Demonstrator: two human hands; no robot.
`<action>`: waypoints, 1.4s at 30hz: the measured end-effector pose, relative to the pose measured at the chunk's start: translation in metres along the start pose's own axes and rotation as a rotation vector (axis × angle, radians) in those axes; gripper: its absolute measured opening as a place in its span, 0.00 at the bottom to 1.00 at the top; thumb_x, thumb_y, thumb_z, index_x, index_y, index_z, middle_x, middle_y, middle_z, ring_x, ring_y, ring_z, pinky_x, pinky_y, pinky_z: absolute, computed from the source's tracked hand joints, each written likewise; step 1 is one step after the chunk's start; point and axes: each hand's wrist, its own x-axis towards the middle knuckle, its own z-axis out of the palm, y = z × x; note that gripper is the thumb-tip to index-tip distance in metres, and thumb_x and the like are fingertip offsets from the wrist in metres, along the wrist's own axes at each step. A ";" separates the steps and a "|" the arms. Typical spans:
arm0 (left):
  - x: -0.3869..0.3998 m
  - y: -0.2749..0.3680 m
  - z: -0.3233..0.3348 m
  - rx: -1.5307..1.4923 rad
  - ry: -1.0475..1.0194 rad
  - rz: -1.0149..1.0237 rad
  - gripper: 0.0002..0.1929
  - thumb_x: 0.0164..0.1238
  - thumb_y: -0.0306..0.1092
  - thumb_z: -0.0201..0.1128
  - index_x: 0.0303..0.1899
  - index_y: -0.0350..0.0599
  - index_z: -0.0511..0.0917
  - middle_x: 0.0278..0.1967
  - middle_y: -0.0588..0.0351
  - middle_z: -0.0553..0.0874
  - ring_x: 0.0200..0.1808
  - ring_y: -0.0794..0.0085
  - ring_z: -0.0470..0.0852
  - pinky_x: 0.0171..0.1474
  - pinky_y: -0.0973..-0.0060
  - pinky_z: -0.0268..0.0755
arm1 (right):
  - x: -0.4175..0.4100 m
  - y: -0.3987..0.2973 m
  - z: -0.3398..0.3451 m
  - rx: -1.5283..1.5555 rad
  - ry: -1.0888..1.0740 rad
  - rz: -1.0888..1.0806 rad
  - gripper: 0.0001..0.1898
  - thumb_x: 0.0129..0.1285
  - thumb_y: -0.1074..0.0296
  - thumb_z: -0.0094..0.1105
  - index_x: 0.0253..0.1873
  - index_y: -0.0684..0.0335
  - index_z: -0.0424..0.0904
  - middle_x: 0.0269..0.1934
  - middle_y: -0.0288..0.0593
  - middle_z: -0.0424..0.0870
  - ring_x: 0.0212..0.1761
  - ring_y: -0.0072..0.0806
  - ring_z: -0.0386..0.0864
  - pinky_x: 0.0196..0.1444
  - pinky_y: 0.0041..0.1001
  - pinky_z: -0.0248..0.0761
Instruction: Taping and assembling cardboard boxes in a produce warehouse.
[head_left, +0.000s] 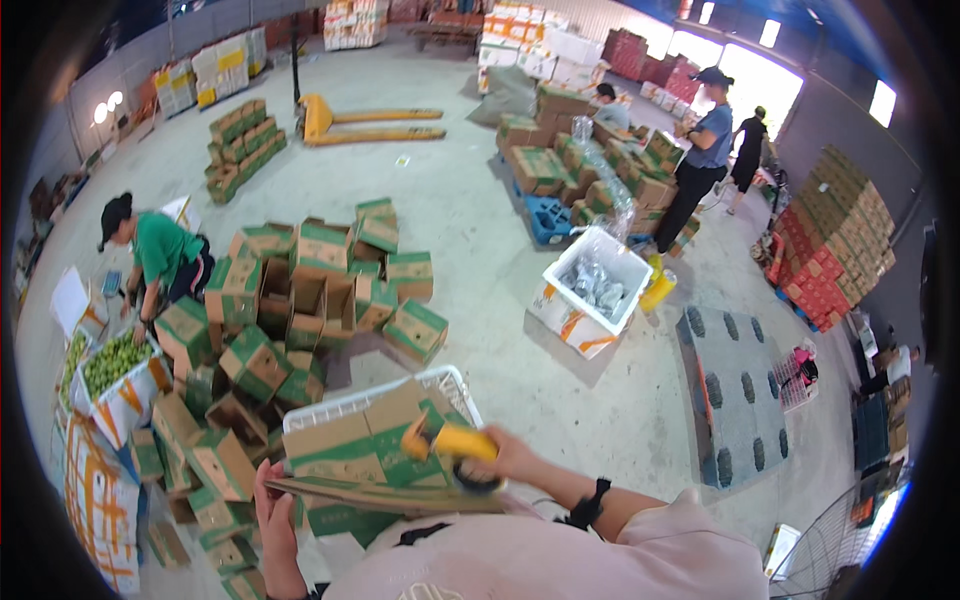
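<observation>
Against my body, my left hand (274, 510) grips the left end of a folded cardboard carton (360, 487) printed in green. My right hand (510, 456) holds a yellow tape dispenser (465, 442) by its handle, above the right part of the same carton; the dispenser is a little blurred. Beyond the carton lie more flat green-and-brown cardboard sheets (337, 433), resting on a white plastic basket (360, 406). Part of the carton's underside is hidden by my body.
Formed cartons (322, 244) are heaped at the left, beside a worker in green (161, 247) and a foam box of green fruit (116, 367). A foam box with plastic bags (551, 277), a grey pallet (739, 405) and a yellow pallet jack (319, 120) stand farther off.
</observation>
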 end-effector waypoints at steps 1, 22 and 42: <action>-0.002 0.007 0.004 -0.111 -0.012 0.038 0.33 0.64 0.23 0.54 0.71 0.41 0.54 0.62 0.48 0.68 0.64 0.65 0.68 0.67 0.66 0.58 | -0.017 -0.021 0.006 -0.049 -0.099 -0.068 0.36 0.53 0.42 0.67 0.61 0.58 0.68 0.51 0.50 0.78 0.55 0.38 0.77 0.59 0.32 0.68; 0.011 0.008 -0.010 0.108 -0.134 0.175 0.24 0.69 0.34 0.56 0.63 0.36 0.64 0.58 0.49 0.72 0.61 0.65 0.69 0.66 0.68 0.57 | 0.047 -0.155 0.004 -0.806 -0.014 -0.545 0.32 0.57 0.39 0.57 0.59 0.57 0.70 0.43 0.53 0.79 0.44 0.48 0.80 0.43 0.41 0.75; 0.031 0.001 0.081 0.593 -0.921 1.075 0.25 0.70 0.43 0.56 0.63 0.39 0.66 0.62 0.41 0.69 0.65 0.48 0.66 0.68 0.55 0.59 | 0.123 -0.167 0.032 -0.159 -0.262 -0.475 0.32 0.53 0.59 0.72 0.61 0.66 0.70 0.50 0.46 0.80 0.52 0.31 0.78 0.55 0.28 0.71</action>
